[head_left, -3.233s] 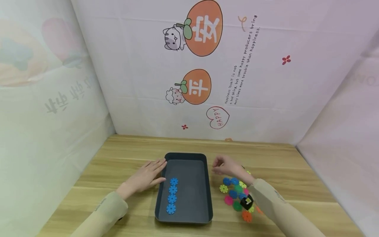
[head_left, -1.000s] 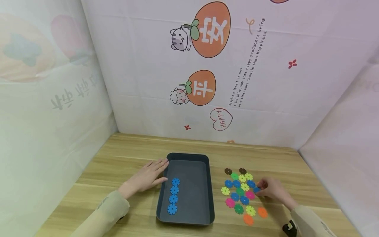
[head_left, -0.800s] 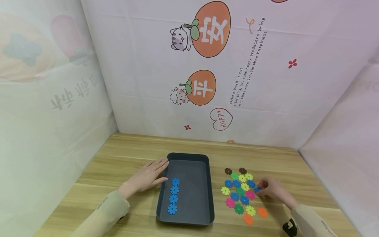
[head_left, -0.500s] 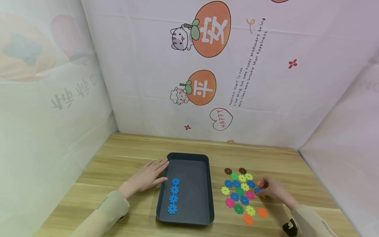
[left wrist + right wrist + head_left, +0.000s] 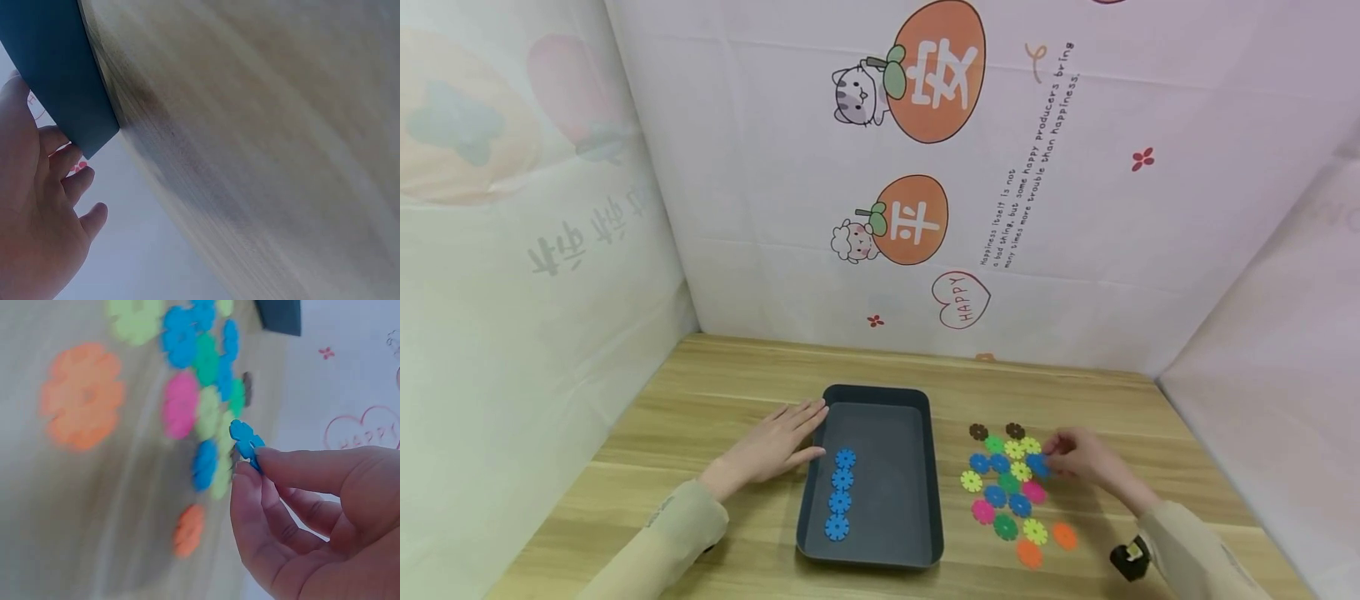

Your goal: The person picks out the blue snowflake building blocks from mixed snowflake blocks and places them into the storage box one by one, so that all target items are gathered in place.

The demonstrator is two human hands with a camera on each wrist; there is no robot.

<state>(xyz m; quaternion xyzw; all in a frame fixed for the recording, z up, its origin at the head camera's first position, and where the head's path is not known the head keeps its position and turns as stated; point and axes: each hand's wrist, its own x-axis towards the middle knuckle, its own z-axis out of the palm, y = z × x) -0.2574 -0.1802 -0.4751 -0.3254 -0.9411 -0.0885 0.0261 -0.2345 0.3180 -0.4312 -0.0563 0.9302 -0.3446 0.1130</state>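
Note:
My right hand (image 5: 1086, 460) pinches a blue snowflake disc (image 5: 245, 439) between thumb and fingertips, raised off the table in the right wrist view. Below it lies a spread of loose snowflake discs in several colours, among them a pink disc (image 5: 1033, 492) and a flat blue disc (image 5: 205, 465). My left hand (image 5: 775, 442) rests with extended fingers on the left rim of a dark grey tray (image 5: 891, 483). In the left wrist view, its fingers touch the tray's outer wall (image 5: 59, 69). Inside the tray, along its left side, blue discs (image 5: 839, 502) form a lengthwise row.
Two orange discs, one of them a front orange disc (image 5: 1029, 553), lie nearest the front of the spread. Brown discs, such as a brown disc (image 5: 978, 432), sit at its back. White printed sheets (image 5: 790, 250) stand behind and beside the wooden table (image 5: 737, 367).
My right hand has gone from above the tray's right side to the spread's right edge, then lifted slightly with a blue disc. The left hand stays on the tray rim.

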